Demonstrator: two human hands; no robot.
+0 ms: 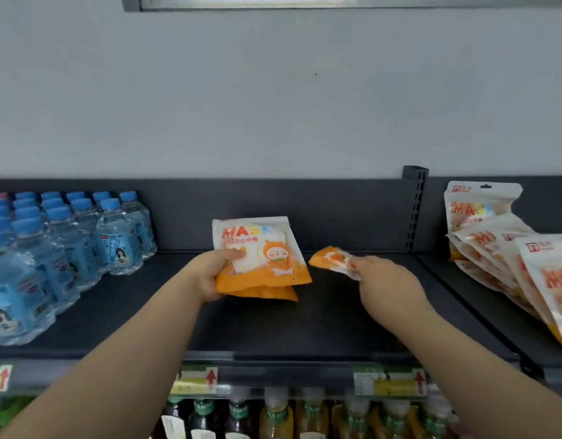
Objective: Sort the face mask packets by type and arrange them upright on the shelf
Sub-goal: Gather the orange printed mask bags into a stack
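My left hand (210, 274) grips the left edge of white-and-orange mask packets (260, 255) marked MASK, held nearly upright over the middle of the dark shelf (273, 321); a second packet shows behind the front one at its bottom edge. My right hand (384, 283) holds another orange-and-white mask packet (332, 259) by one end, tilted flat and pointing left, just right of the held packets. More mask packets of the same look (508, 248) lean in a slumped row on the right shelf section.
Blue-capped water bottles (67, 242) fill the shelf's left part. A slotted upright post (414, 207) divides the middle section from the right one. Price tags (389, 380) line the front rail, and drink bottles (276, 413) stand on the shelf below.
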